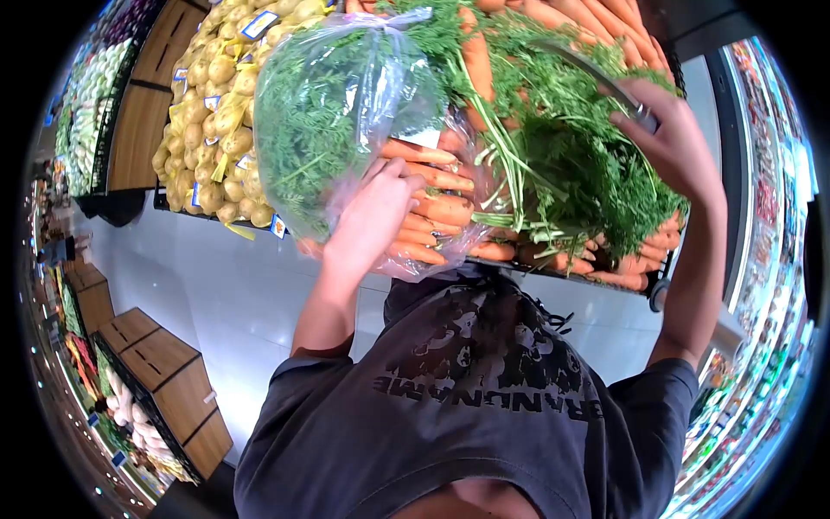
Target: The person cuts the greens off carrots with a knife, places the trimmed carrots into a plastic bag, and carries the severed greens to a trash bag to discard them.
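My left hand (378,206) reaches into a clear plastic bag (393,82), its fingers closed on orange carrots (445,208). Leafy green carrot tops (303,130) fill the other part of the bag, whose top is gathered at the far end. In my right hand (670,134) is a curved knife (596,73), its blade pointing up and left over loose carrot tops (575,160). Cut-looking pale stems (510,164) lie between the bag and those greens. The knife handle is mostly hidden in my palm.
More loose carrots (596,22) lie under and behind the greens. Bagged potatoes (207,104) with labels are heaped to the left. A wooden produce stand (164,372) is at lower left, and lit shelves (769,259) run along the right.
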Action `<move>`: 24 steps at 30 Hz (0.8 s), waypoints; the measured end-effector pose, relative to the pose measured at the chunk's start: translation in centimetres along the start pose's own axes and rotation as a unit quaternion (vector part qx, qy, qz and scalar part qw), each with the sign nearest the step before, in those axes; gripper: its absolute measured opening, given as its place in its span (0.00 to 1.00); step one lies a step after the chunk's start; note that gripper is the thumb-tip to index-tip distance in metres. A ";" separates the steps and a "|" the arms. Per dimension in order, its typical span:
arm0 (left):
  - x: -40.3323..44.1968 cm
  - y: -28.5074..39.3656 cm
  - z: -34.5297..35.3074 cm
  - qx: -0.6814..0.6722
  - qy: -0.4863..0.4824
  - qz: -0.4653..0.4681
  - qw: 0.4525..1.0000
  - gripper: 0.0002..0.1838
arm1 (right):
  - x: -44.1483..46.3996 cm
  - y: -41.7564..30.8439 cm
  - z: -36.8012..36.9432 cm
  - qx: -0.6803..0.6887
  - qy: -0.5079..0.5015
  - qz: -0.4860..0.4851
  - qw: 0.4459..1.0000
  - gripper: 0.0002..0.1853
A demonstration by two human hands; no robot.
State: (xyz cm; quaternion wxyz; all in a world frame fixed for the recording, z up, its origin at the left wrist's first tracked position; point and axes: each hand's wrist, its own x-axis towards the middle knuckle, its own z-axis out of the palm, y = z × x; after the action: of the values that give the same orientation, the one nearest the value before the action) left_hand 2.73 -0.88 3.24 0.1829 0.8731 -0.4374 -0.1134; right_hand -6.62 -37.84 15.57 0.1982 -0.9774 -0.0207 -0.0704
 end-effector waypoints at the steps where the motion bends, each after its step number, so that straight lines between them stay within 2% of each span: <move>1: 0.0 0.2 -0.1 0.003 -0.004 0.010 1.000 0.12 | -1.7 -0.9 0.4 0.005 -0.006 0.043 0.999 0.16; 3: 0.0 0.8 -0.6 0.003 0.010 0.002 1.000 0.12 | -4.7 -3.9 0.1 0.036 -0.045 0.123 0.991 0.16; 4: 0.0 1.2 -1.0 0.019 0.008 0.011 1.000 0.14 | -6.2 -4.3 1.0 0.040 -0.010 0.105 0.994 0.17; 5: 0.1 1.3 -0.7 0.024 0.005 0.021 0.999 0.14 | -7.5 -5.5 1.2 0.055 -0.007 0.141 0.988 0.17; 7: 0.5 1.1 0.9 0.001 -0.017 0.066 0.998 0.18 | -10.0 -6.8 1.7 0.068 -0.009 0.197 0.978 0.17; 9: 0.9 2.3 2.7 0.000 -0.011 0.108 0.994 0.21 | -13.0 -7.1 3.7 0.158 0.058 0.196 0.966 0.16; 11: 1.2 3.7 3.4 -0.006 -0.004 0.152 0.988 0.23 | -15.1 -8.7 4.1 0.201 0.028 0.268 0.942 0.17; 13: 1.3 5.0 3.6 0.071 -0.041 0.113 0.990 0.25 | -16.6 -10.3 4.9 0.241 0.041 0.279 0.929 0.17; 14: 1.5 4.9 4.0 0.092 -0.043 0.113 0.988 0.27 | -17.2 -10.9 5.2 0.254 0.046 0.244 0.935 0.17; 15: 1.6 5.1 4.3 0.088 -0.048 0.136 0.986 0.27 | -17.7 -11.2 5.3 0.269 -0.007 0.260 0.927 0.17; 17: 1.4 5.6 4.7 0.166 -0.063 0.094 0.980 0.29 | -19.4 -11.0 7.2 0.245 -0.022 0.206 0.947 0.18; 18: 1.4 5.2 5.4 0.195 -0.049 0.115 0.973 0.28 | -19.7 -11.3 7.5 0.249 -0.032 0.210 0.945 0.19; 24: 1.5 5.5 5.2 0.230 -0.070 0.095 0.966 0.27 | -21.0 -12.0 10.0 0.241 -0.031 0.219 0.945 0.19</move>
State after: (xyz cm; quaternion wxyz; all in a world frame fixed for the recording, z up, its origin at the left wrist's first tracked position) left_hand -2.26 -6.24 0.73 -0.0437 0.8361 -0.5442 -0.0528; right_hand -26.98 -23.14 8.04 0.4375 -0.8826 0.1717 0.0118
